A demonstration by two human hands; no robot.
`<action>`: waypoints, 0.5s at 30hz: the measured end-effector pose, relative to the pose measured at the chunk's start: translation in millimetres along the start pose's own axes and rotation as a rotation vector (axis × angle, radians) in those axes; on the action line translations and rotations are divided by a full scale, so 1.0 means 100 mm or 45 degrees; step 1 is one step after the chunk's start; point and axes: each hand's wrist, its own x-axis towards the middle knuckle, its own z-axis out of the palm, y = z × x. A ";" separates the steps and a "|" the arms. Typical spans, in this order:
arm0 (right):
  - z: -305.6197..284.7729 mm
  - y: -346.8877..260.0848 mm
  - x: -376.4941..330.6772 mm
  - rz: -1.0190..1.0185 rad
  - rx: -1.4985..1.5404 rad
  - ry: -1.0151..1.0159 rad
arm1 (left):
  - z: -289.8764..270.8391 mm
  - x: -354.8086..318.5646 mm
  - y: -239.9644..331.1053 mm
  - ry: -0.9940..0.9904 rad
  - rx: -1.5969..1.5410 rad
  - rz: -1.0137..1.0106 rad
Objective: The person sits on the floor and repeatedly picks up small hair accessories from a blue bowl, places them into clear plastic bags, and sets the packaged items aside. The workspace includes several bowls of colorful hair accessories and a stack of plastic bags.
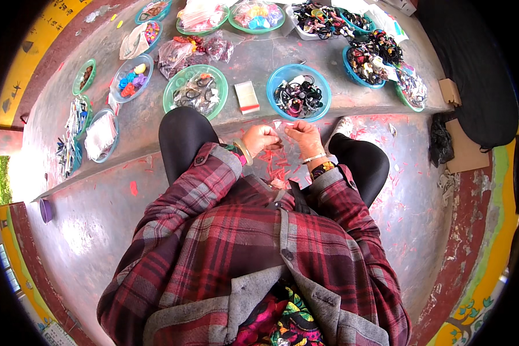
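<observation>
Just in front of my knees, my left hand (259, 140) and my right hand (305, 138) come close together, fingertips nearly meeting. Each is closed in a pinch. A small white piece (278, 123) shows at the fingertips; what else they hold is too small to name. Beyond them on the raised ledge stands a blue basin (273, 108) of dark hair ties (297, 97). To its left lies a small open white box (247, 97) with a red edge, then a green basin (168, 92) holding hair ties in clear packets.
Red scraps (278, 172) litter the floor between my legs. Farther back are a bag of red items (181, 55), a basin of colourful pieces (134, 78), and several basins heaped with hair ties (368, 63). A black plastic bag (441, 138) and cardboard (467, 151) lie at right.
</observation>
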 end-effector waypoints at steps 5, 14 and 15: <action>0.02 -0.02 -0.02 0.053 -0.142 -0.107 | -0.01 0.00 -0.02 0.008 -0.011 0.001; 0.03 -0.03 -0.06 0.072 0.201 -0.024 | -0.01 0.01 0.01 0.045 0.047 0.001; 0.07 -0.11 -0.09 0.100 0.194 0.011 | -0.01 0.00 0.01 0.050 0.057 -0.001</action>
